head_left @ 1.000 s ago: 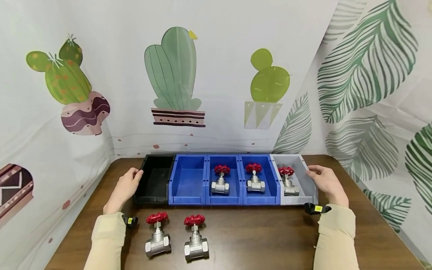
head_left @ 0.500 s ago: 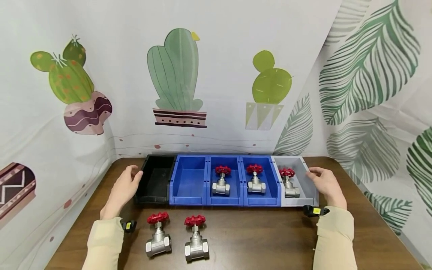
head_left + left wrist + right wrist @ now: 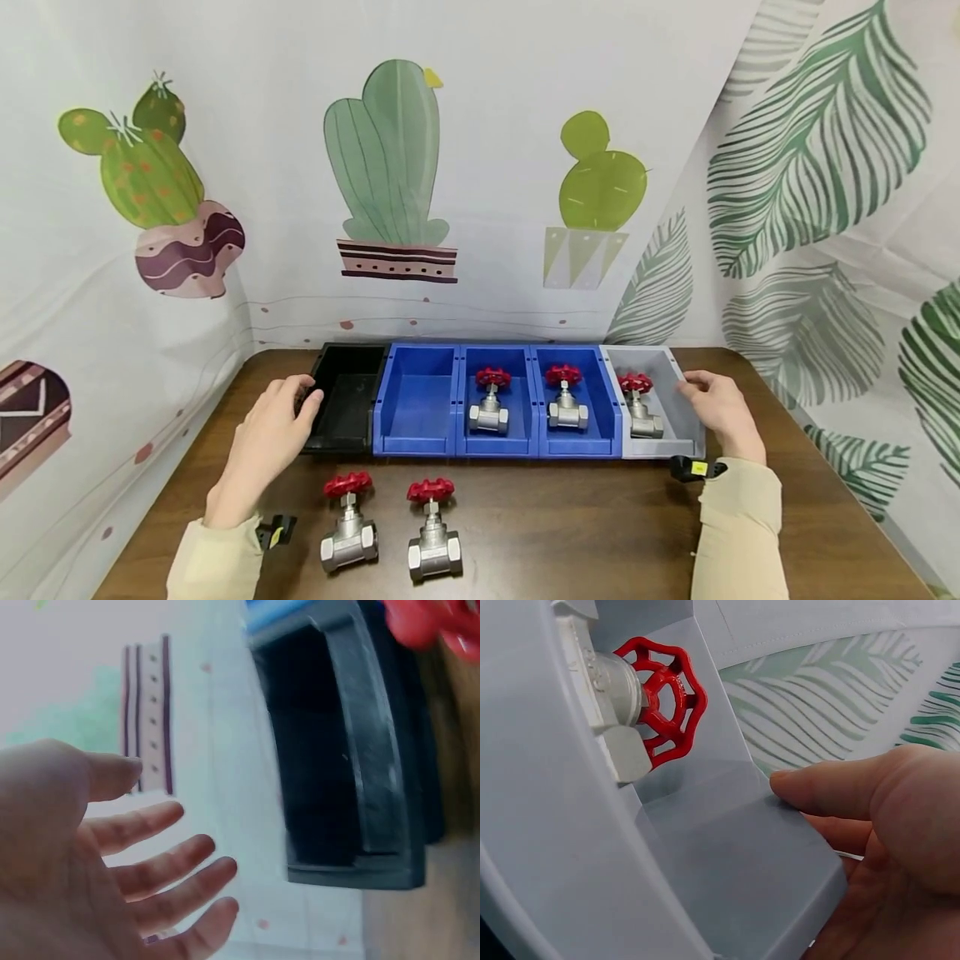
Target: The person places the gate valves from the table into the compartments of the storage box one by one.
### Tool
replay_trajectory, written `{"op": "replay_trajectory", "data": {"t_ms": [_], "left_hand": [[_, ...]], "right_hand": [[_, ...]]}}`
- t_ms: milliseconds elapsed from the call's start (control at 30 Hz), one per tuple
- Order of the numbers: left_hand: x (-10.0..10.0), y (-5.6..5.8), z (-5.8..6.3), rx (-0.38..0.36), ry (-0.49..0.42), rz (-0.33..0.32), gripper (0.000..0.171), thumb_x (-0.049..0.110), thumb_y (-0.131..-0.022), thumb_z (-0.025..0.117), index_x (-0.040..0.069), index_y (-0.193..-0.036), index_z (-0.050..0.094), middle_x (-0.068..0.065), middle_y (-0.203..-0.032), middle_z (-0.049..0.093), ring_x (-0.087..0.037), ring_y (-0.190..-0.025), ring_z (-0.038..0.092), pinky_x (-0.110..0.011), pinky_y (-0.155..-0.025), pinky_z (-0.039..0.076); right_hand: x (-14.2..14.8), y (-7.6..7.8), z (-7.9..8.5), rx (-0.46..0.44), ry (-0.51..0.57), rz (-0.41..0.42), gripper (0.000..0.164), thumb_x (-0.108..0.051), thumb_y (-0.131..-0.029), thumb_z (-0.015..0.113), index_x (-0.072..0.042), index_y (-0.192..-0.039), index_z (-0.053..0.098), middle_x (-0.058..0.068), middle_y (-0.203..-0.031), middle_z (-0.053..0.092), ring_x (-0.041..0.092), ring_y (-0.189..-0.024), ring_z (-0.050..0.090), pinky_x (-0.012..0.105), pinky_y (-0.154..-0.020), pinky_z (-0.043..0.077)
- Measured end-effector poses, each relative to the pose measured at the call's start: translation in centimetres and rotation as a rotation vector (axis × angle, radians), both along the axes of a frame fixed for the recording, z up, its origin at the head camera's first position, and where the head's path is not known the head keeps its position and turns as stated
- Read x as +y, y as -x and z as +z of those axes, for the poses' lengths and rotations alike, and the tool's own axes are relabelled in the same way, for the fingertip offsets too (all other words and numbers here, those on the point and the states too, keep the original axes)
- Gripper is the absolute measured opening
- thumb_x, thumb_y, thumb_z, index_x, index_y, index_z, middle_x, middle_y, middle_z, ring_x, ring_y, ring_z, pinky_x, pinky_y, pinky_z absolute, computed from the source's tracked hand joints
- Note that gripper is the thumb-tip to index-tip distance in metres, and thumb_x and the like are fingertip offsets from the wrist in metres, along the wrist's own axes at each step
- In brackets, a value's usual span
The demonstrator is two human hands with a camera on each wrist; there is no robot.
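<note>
A row of joined bins holds a black bin (image 3: 341, 408) at its left end, blue bins (image 3: 417, 408) in the middle and a grey bin (image 3: 675, 417) at the right. My left hand (image 3: 266, 437) hovers beside the black bin; in the left wrist view its loosely bent fingers (image 3: 161, 862) stand apart from that bin. At the other end my right hand (image 3: 723, 408) holds the grey bin's side wall, thumb on the rim and fingers outside. A gate valve with a red handwheel (image 3: 667, 705) leans inside the grey bin.
Two more valves stand in blue bins, one (image 3: 489, 404) near the middle and one (image 3: 567, 400) to its right. On the wooden table (image 3: 570, 517) in front lie two others, a left valve (image 3: 349, 525) and a right valve (image 3: 434, 533). A patterned cloth (image 3: 495, 167) hangs behind.
My left hand has come off the black bin's side and shifted nearer and over its left edge, its wrist moving left and toward me. The right hand stays at the grey bin.
</note>
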State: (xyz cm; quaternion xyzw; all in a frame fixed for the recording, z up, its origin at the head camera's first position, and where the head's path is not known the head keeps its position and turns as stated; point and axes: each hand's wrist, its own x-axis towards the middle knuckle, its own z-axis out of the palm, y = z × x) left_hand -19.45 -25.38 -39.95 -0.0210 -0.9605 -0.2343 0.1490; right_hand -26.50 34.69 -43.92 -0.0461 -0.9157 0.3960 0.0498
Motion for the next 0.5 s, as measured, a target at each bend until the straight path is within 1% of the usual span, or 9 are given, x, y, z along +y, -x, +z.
{"op": "replay_trajectory", "data": {"t_ms": [100, 200, 367, 433, 500], "left_hand": [[1.2, -1.1, 0.6, 0.015, 0.02, -0.038, 0.041, 0.039, -0.104, 0.046, 0.006, -0.126, 0.057, -0.018, -0.115, 0.058, -0.035, -0.098, 0.058, -0.058, -0.069, 0.047], [2.6, -2.0, 0.6, -0.001, 0.017, -0.088, 0.036, 0.037, -0.102, 0.05, 0.008, -0.123, 0.059, -0.013, -0.111, 0.06, -0.03, -0.093, 0.061, -0.055, -0.069, 0.048], [5.1, -3.1, -0.3, -0.023, 0.029, -0.179, 0.027, 0.033, -0.1, 0.057, 0.012, -0.118, 0.063, -0.004, -0.11, 0.062, -0.021, -0.092, 0.061, -0.051, -0.075, 0.051], [6.0, -3.4, -0.8, -0.03, 0.032, -0.231, 0.029, 0.034, -0.1, 0.058, 0.012, -0.119, 0.063, -0.003, -0.113, 0.062, -0.02, -0.096, 0.062, -0.049, -0.08, 0.051], [6.8, -3.7, -1.3, -0.046, 0.016, -0.302, 0.033, 0.035, -0.1, 0.057, 0.011, -0.122, 0.062, -0.003, -0.116, 0.061, -0.021, -0.101, 0.061, -0.047, -0.085, 0.05]], "right_hand": [[0.1, 0.0, 0.1, 0.005, -0.007, 0.0, 0.04, -0.016, -0.1, 0.052, 0.014, -0.126, 0.053, 0.026, -0.109, 0.06, 0.029, -0.094, 0.053, 0.032, -0.07, 0.043], [0.2, 0.0, 0.0, 0.009, -0.015, 0.006, 0.041, -0.018, -0.101, 0.052, 0.014, -0.127, 0.053, 0.028, -0.113, 0.059, 0.032, -0.097, 0.053, 0.033, -0.071, 0.043], [0.2, 0.1, -0.3, 0.002, 0.006, -0.002, 0.042, -0.019, -0.101, 0.052, 0.013, -0.127, 0.052, 0.028, -0.113, 0.058, 0.031, -0.096, 0.053, 0.032, -0.071, 0.043], [0.2, 0.1, -0.4, 0.002, 0.012, -0.005, 0.042, -0.019, -0.101, 0.052, 0.013, -0.128, 0.052, 0.027, -0.114, 0.058, 0.03, -0.097, 0.053, 0.032, -0.072, 0.043], [0.2, 0.1, -0.4, 0.0, 0.015, -0.005, 0.043, -0.02, -0.102, 0.051, 0.013, -0.129, 0.052, 0.029, -0.116, 0.057, 0.032, -0.099, 0.053, 0.033, -0.073, 0.043]]}}
